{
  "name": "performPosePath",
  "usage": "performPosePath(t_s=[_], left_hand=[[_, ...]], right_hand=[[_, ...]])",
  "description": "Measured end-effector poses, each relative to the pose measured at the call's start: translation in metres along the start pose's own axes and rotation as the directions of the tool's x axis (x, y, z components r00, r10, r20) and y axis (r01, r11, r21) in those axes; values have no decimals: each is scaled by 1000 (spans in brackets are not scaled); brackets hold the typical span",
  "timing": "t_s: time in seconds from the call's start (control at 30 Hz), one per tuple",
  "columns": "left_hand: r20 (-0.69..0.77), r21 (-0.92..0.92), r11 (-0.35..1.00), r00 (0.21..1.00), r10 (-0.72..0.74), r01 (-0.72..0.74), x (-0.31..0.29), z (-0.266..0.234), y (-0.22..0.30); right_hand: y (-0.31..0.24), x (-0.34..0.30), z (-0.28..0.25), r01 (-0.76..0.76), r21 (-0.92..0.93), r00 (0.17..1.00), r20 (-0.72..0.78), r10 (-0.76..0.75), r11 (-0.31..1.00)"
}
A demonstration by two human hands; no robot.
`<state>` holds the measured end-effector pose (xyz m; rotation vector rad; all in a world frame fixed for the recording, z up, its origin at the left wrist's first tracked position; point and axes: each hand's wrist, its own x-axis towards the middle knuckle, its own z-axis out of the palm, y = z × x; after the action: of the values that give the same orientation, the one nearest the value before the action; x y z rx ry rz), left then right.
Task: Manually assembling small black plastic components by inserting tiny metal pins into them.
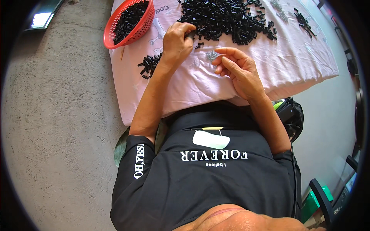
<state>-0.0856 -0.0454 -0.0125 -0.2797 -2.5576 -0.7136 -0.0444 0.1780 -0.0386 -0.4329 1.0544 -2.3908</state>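
Observation:
My left hand (176, 47) is at the near edge of a big heap of small black plastic pieces (216, 19). Its thumb and forefinger are closed on a small black piece (190, 34), mostly hidden by the fingers. To the right, my right hand (241, 73) hovers over the cloth with fingers curled and the thumb laid against them. Whatever it pinches is too small to make out. Beside its fingertips lies a little pile of thin silvery metal pins (211, 55). A smaller group of black pieces (148, 65) rests left of my left wrist.
A red plastic basket (109, 36) full of black pieces stands at the table's far left corner. The table wears a pink printed cloth (185, 92). More silvery pins (280, 11) and a small cluster of black pieces (304, 23) lie far right. A black bag (291, 115) is beside the table.

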Motion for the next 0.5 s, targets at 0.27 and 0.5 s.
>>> performPosePath(t_s=[0.27, 0.5], left_hand=[[33, 111, 981, 987, 156, -158, 17, 21, 12], [62, 186, 980, 996, 67, -78, 11, 17, -2]], right_hand=[[-1, 1, 1, -13, -22, 1000, 1, 13, 1000], [1, 3, 0, -4, -6, 1000, 11, 4, 1000]])
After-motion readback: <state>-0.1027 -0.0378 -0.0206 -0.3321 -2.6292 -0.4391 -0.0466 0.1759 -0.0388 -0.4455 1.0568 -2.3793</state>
